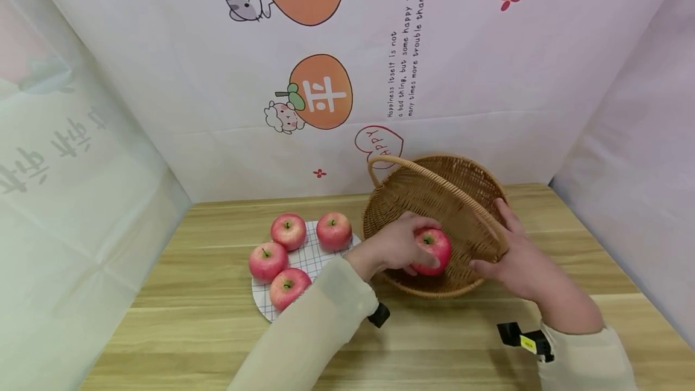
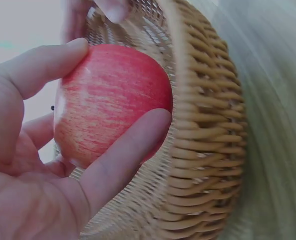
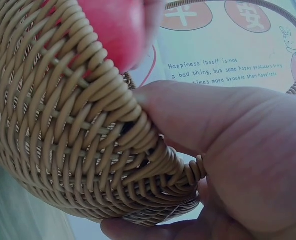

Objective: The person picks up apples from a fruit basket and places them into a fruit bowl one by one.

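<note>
My left hand (image 1: 399, 245) grips a red apple (image 1: 434, 251) at the mouth of a brown wicker basket (image 1: 461, 183). In the left wrist view, thumb and fingers wrap the apple (image 2: 113, 95) right beside the basket's woven rim (image 2: 202, 120). My right hand (image 1: 521, 261) holds the basket's right side near the foot of its arched handle (image 1: 434, 183). The right wrist view has the thumb (image 3: 182, 110) on the rim and fingers below, round the wicker wall (image 3: 63, 125). The basket tilts, its opening toward me.
Left of the basket, a round white checked plate (image 1: 260, 301) carries several red apples (image 1: 289, 231). Everything stands on a wood-grain table (image 1: 179, 330). Behind rises a white printed cloth backdrop (image 1: 461, 77), with more pale cloth along both sides.
</note>
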### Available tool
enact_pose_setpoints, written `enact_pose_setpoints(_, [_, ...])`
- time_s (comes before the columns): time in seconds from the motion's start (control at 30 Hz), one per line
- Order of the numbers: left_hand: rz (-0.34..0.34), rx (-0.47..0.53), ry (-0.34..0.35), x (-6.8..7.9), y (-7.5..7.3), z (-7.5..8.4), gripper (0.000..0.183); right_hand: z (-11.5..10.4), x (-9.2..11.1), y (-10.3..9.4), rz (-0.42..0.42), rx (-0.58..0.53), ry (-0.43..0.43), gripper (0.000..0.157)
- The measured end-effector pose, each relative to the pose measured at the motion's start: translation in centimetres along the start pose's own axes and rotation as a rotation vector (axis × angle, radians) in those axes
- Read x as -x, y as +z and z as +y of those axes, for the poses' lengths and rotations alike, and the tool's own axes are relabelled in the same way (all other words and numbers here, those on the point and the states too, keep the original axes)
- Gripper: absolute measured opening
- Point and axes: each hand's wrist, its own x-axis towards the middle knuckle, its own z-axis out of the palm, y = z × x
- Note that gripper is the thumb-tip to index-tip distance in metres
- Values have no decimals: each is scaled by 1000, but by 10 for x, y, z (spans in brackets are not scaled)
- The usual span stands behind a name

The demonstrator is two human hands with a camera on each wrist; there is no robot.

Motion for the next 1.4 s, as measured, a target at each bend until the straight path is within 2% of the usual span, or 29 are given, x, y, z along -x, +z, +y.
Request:
enact_pose_setpoints(0.2, [3,-56,18,21,-7,20,64,2,0,-2,-24,20,-3,101])
enact_pose_setpoints(0.37, [20,-56,35,40,-19,25,65,5,0,-2,-29,-9,-10,101])
enact_pose_setpoints(0.53, [59,0,36,67,-42,23,64,9,0,-3,-48,-53,11,102])
enact_pose_setpoints(0.7, [102,-13,29,94,-69,18,63,17,1,-6,-60,-58,25,104])
enact_pose_setpoints(0.9, [154,-18,-34,118,-96,10,63,22,2,-9,-65,-46,21,104])
enact_pose_setpoints(1.1, [206,-81,-82,129,-107,-4,66,26,3,-11,-78,-87,47,103])
enact_pose_setpoints(1.27, [210,-118,-107,130,-102,-23,72,26,3,-12,-79,-92,49,103])
enact_pose_setpoints(1.4, [203,-160,-123,126,-94,-39,75,25,3,-12,-80,-64,39,104])
